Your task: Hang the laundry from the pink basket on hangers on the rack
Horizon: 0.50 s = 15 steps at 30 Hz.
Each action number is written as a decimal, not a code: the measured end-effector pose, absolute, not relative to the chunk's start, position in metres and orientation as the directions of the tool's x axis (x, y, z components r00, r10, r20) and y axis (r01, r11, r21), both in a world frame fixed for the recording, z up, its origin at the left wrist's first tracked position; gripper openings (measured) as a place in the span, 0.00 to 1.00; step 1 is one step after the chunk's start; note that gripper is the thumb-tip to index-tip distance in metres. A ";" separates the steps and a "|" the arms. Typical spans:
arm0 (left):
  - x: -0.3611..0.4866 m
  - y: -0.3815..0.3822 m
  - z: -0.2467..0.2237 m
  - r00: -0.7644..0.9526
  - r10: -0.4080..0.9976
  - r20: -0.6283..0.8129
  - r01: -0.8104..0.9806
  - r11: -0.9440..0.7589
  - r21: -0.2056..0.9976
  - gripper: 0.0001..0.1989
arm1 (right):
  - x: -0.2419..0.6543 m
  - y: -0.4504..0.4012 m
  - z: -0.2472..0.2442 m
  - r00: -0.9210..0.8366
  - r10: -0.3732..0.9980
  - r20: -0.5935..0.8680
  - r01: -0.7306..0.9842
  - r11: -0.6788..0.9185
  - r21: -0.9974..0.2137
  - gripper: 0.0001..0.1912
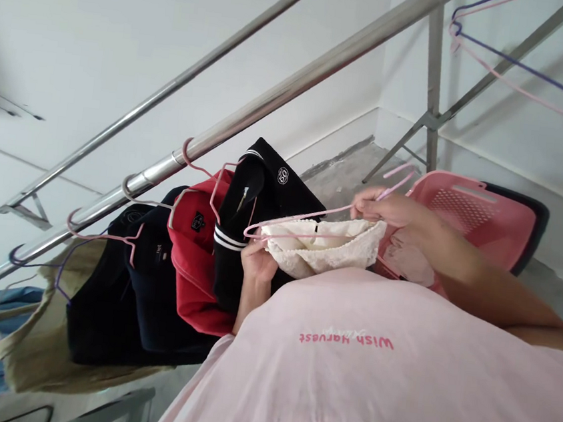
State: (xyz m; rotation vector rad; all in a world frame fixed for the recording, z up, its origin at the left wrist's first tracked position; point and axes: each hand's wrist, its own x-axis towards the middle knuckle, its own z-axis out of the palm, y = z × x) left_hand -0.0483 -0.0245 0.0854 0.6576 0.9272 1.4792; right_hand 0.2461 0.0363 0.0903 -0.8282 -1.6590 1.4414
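Observation:
In front of my chest is a white lacy garment point(328, 249), with a pink hanger point(301, 220) running through and along its upper edge. My right hand point(380, 208) is closed around the hanger close to its hook, which sticks up past the fingers. At the garment's other end, my left hand point(259, 260) grips the fabric by the hanger's corner; its fingertips are partly hidden. Just beyond the left hand hangs a black shirt point(230, 266) with white stripes.
A metal rail point(295, 81) slants across the view, carrying a red shirt point(193, 282), dark clothes and a tan garment point(36, 346). A pink basket point(486, 219) stands on the floor by the rack legs at right. Spare hangers point(529, 56) hang at upper right.

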 end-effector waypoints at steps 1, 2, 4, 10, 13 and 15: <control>-0.050 -0.022 0.085 -0.179 0.976 -0.120 -0.530 0.007 0.848 0.10 | 0.247 0.030 0.092 -0.489 0.866 0.105 0.039 0.142 -0.989 0.26; -0.051 -0.019 0.084 -0.220 0.968 -0.118 -0.516 -0.013 0.856 0.11 | 0.249 0.023 0.094 -0.489 0.869 0.077 0.096 0.142 -0.985 0.26; -0.050 -0.015 0.082 -0.277 0.957 -0.089 -0.469 -0.053 0.882 0.11 | 0.254 0.013 0.095 -0.475 0.879 0.034 0.215 0.153 -0.964 0.25; -0.037 -0.006 0.071 -0.380 0.915 0.136 -0.217 -0.231 0.948 0.09 | 0.276 0.000 0.075 -0.388 0.921 -0.016 0.370 0.140 -0.918 0.27; -0.034 -0.004 0.065 -0.356 0.881 0.313 0.027 -0.325 0.945 0.05 | 0.289 -0.004 0.066 -0.292 0.956 -0.028 0.434 0.107 -0.895 0.21; -0.032 -0.004 0.065 -0.311 0.859 0.406 0.194 -0.361 0.912 0.04 | 0.299 -0.007 0.064 -0.262 0.965 -0.020 0.464 0.108 -0.879 0.18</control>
